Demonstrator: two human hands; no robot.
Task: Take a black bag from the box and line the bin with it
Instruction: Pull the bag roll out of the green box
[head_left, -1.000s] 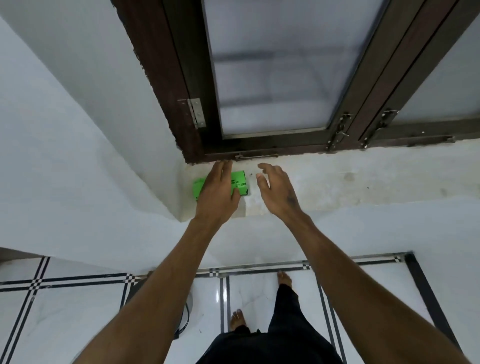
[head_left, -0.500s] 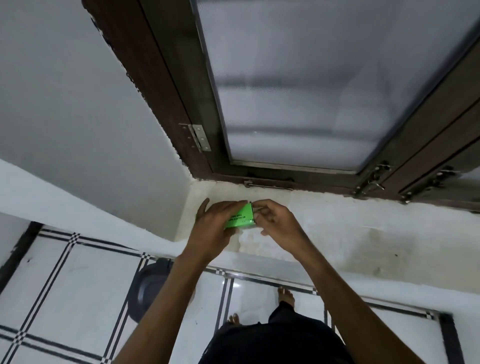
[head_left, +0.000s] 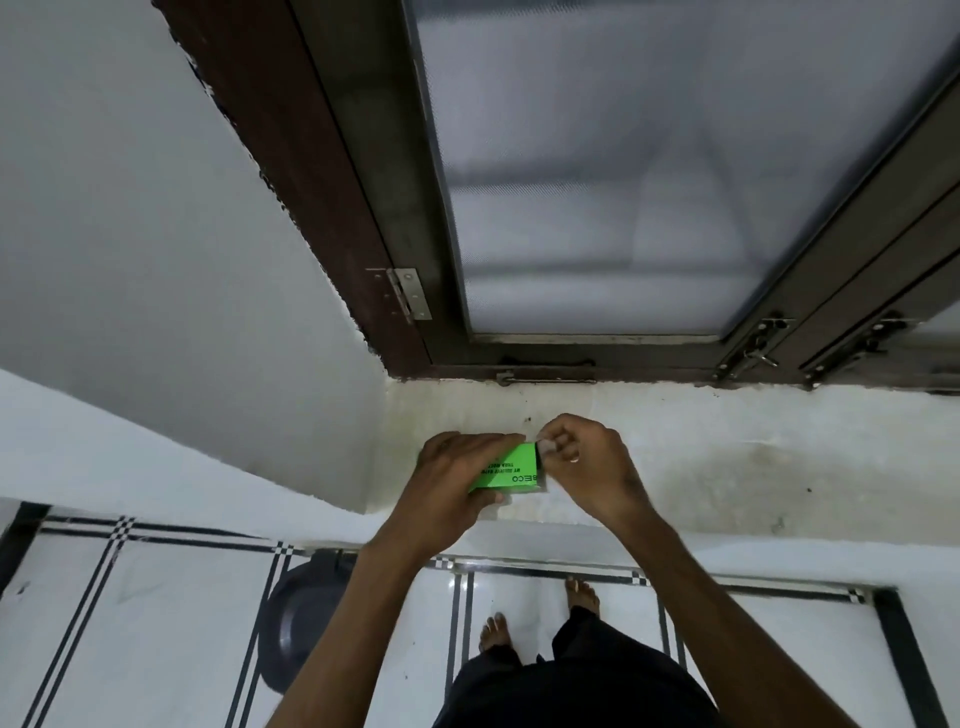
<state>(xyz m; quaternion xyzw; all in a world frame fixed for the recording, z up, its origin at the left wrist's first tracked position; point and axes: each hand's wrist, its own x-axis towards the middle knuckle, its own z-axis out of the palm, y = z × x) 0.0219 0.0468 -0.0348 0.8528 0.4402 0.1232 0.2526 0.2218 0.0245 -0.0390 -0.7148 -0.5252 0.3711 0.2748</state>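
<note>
Nearest, the person's bare feet stand on the tiled floor, with the dark round bin low on the floor to their left, partly hidden by the left forearm. Both arms reach forward over the white window sill. The left hand grips the green box from its left end, fingers curled over the top and thumb beneath, holding it just above the sill. The right hand is bunched at the box's right end, its fingers pinching the pale end flap. Beyond them is the dark-framed window. Half a second ago the right hand's fingers lay flatter against that end; now they are drawn up into a tight pinch.
</note>
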